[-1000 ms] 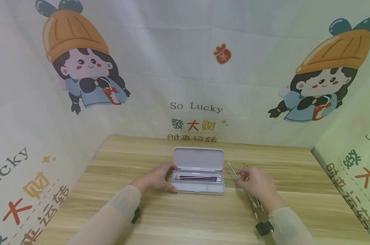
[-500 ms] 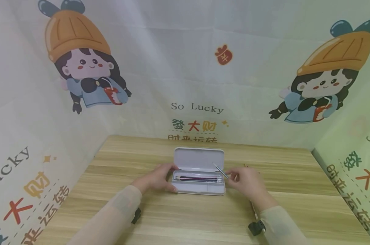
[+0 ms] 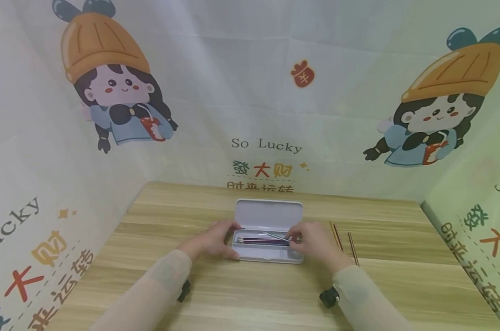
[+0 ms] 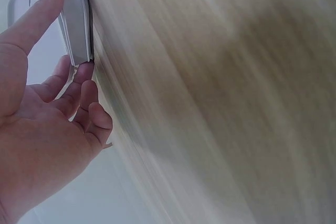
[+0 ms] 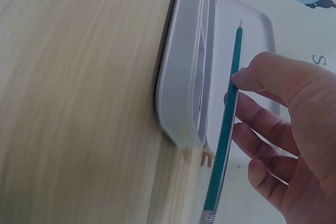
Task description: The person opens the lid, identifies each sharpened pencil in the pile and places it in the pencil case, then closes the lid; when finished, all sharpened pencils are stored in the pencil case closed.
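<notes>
An open white pencil case [image 3: 256, 253] lies on the wooden table, its lid [image 3: 268, 215] raised at the back. Several dark purple pencils [image 3: 254, 241] rest in its rear compartment. My left hand [image 3: 210, 240] holds the case by its left end, thumb at the front corner and fingers around the back. Over the right end of the case, my right hand [image 3: 314, 243] pinches a teal pencil [image 5: 226, 124] between thumb and index finger. That pencil's sharpened tip points left, above the purple pencils. In the right wrist view its metal end [image 5: 208, 215] extends past the fingers.
To the right of the case, a yellowish pencil [image 3: 336, 234] and a dark reddish one lie side by side, with a brown pencil [image 3: 353, 248] apart from them. My right forearm partly covers these. A printed cloth [image 3: 217, 92] hangs behind the table [image 3: 241, 294].
My right hand has carried the teal pencil leftward from the loose pencils to above the case, uncovering the pencils on the right. My left hand stays on the case.
</notes>
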Demonstrator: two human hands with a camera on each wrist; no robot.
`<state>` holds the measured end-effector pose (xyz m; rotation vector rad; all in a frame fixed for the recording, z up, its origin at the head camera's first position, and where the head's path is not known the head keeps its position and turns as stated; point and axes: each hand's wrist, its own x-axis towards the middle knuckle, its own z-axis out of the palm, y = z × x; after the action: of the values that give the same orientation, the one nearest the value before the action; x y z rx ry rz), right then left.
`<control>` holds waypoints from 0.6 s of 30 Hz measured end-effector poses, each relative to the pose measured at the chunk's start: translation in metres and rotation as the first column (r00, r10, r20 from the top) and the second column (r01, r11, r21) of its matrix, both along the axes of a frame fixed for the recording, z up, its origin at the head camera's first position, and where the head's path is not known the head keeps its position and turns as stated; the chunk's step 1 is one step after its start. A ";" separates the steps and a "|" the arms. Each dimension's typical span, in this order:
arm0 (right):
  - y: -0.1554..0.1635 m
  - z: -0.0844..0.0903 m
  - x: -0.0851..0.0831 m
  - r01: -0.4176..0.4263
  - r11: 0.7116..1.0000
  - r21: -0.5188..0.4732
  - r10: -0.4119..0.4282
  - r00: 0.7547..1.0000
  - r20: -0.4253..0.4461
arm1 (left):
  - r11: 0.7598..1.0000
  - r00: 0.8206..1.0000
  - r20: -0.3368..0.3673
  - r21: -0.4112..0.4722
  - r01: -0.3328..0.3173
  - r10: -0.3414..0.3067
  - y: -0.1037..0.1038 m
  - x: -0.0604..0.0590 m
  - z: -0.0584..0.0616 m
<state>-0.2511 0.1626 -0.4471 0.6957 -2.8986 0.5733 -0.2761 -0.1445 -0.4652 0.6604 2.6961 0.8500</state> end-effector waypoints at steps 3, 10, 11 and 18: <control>-0.009 0.000 -0.004 -0.022 1.000 0.005 0.022 1.000 0.011 | 1.000 1.000 0.008 0.004 -0.006 0.006 0.000 0.000 -0.001; -0.030 -0.002 -0.015 -0.087 0.996 -0.008 0.088 0.996 0.024 | 1.000 1.000 0.020 0.003 -0.014 0.014 -0.001 0.000 -0.001; -0.032 -0.003 -0.017 -0.102 0.995 -0.009 0.102 0.995 0.022 | 1.000 1.000 0.019 0.008 -0.013 0.013 -0.001 0.000 -0.001; -0.050 -0.011 -0.024 -0.183 0.982 0.036 0.184 0.982 -0.038 | 1.000 1.000 0.006 0.017 -0.006 0.006 0.000 0.002 0.000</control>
<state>-0.2750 0.1122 -0.4584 0.9753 -2.8299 0.5252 -0.2746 -0.1446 -0.4653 0.6532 2.6897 0.8758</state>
